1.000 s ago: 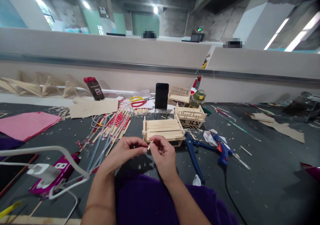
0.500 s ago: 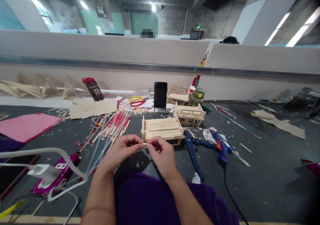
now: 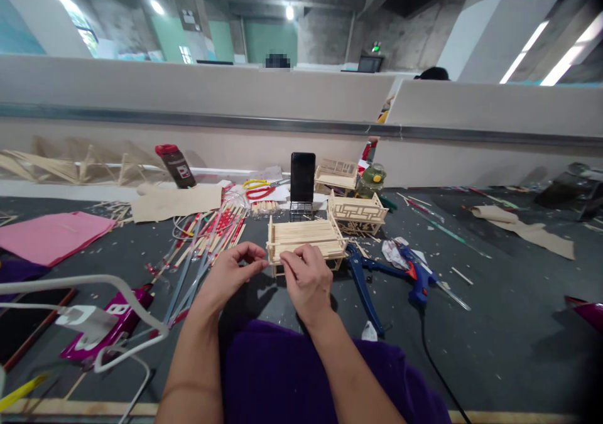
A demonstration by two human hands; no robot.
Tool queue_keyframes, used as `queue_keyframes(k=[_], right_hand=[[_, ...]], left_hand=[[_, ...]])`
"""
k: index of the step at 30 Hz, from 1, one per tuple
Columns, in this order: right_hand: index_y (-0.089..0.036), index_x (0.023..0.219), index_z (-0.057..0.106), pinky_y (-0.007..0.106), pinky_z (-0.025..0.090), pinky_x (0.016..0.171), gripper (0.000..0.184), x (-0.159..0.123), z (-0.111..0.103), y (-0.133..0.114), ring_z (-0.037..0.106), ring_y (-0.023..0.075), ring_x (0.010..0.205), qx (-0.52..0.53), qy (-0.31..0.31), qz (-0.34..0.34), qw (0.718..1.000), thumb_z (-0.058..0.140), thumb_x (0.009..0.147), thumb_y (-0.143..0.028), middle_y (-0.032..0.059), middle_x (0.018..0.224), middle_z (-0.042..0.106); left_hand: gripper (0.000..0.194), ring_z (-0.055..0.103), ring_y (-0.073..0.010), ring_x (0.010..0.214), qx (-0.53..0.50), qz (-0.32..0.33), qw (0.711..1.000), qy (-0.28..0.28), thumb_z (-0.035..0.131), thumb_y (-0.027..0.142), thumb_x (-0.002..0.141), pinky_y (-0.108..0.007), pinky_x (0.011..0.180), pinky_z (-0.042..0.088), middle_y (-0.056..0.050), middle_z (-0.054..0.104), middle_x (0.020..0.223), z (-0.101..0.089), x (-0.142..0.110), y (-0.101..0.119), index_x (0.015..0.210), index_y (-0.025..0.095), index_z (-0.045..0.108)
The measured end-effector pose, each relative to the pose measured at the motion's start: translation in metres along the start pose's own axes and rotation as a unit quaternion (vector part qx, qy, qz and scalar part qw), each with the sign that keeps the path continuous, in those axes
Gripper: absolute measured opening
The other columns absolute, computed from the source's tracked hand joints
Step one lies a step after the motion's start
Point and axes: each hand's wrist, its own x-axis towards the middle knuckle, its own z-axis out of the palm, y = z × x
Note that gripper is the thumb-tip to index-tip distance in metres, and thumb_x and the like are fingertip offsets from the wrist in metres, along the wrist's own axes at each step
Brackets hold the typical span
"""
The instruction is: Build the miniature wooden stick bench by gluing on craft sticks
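Observation:
A small bed-like frame of thin wooden sticks (image 3: 308,231) stands in front of me, with a slatted top and short corner posts. My left hand (image 3: 238,274) is at its front left corner, thumb and index finger nearly together; whether anything is between them is too small to tell. Over the frame's front edge, my right hand (image 3: 308,279) is closed in a pinch, and its fingers hide whatever they hold. Just right of the frame lie blue-handled cutters (image 3: 365,292), and a blue glue gun (image 3: 421,282) with a black cord.
Behind are a phone on a stand (image 3: 302,179) and stick-built models, including a railed one (image 3: 358,212). Left are red-tipped sticks (image 3: 228,223), a purple power strip (image 3: 115,323) with white cables, pink cloth (image 3: 61,235) and a red-lidded bottle (image 3: 176,168). Brown paper (image 3: 522,232) lies right.
A small pale stick piece was pinched between both hands. My hands have since moved apart: the right rose over the frame's front edge, the left stayed by its corner. The piece is now hidden.

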Motion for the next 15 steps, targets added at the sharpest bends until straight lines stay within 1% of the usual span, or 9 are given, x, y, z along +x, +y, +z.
queue_keyframes(k=[6, 9, 15], right_hand=[[-0.023, 0.085, 0.074, 0.028, 0.040, 0.069, 0.015, -0.0007, 0.0052, 0.0008, 0.053, 0.0184, 0.080, -0.008, -0.018, 0.007, 1.000, 0.061, 0.091, -0.017, 0.0040, 0.080, 0.059], [-0.022, 0.086, 0.074, 0.028, 0.040, 0.069, 0.014, -0.0015, 0.0066, 0.0016, 0.053, 0.0182, 0.081, -0.007, -0.018, 0.006, 1.000, 0.062, 0.091, -0.017, 0.0040, 0.081, 0.059], [-0.022, 0.086, 0.074, 0.027, 0.040, 0.069, 0.015, -0.0010, 0.0074, 0.0024, 0.053, 0.0175, 0.080, -0.010, -0.014, 0.002, 1.000, 0.061, 0.091, -0.016, 0.0035, 0.080, 0.060]], left_hand=[[0.026, 0.051, -0.0114, 0.059, 0.034, 0.024, 0.999, 0.022, 0.075, 0.040, 0.070, -0.023, 0.056, 0.039, -0.001, 0.066, 0.071, 0.0016, 0.0020, -0.0035, 0.080, 0.016, 0.071], [0.024, 0.053, -0.0125, 0.061, 0.052, 0.031, 0.998, 0.018, 0.074, 0.039, 0.070, -0.024, 0.058, 0.040, -0.001, 0.068, 0.070, 0.0014, 0.0020, -0.0030, 0.078, 0.017, 0.072], [0.025, 0.051, -0.0118, 0.058, 0.062, 0.026, 0.998, 0.012, 0.073, 0.041, 0.070, -0.023, 0.056, 0.038, -0.001, 0.068, 0.070, 0.0026, 0.0022, -0.0013, 0.078, 0.017, 0.072]])
